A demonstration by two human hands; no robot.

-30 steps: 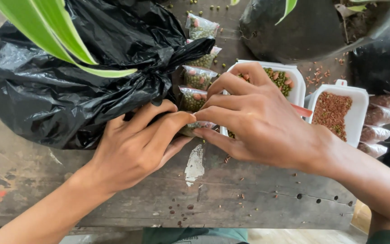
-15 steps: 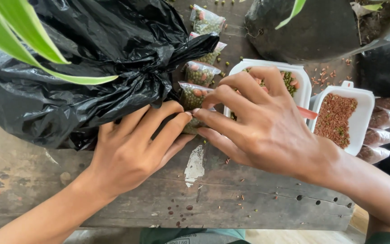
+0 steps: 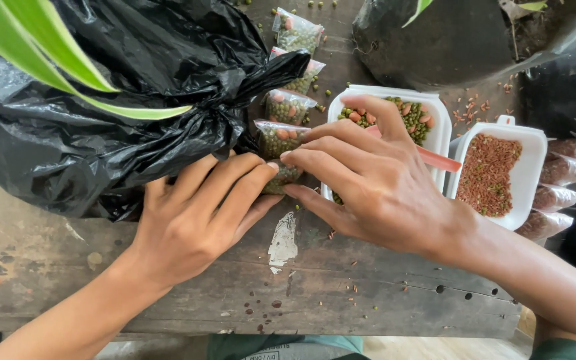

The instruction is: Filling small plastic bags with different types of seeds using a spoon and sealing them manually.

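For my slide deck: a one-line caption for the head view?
Both hands, left hand and right hand, press a small clear seed packet beside a black plastic bag.

I see soft, even daylight and faint shadows; the crinkled black plastic bag [image 3: 101, 100] glints, and the near green leaf [image 3: 41, 57] blurs.

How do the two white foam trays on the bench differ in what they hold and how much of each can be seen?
The left tray holds green beans mixed with pinkish ones; the right tray holds small reddish-brown seeds. The left tray is partly covered by the right hand; the right tray lies fully in view. Both are white, open, and rest on the wooden bench.
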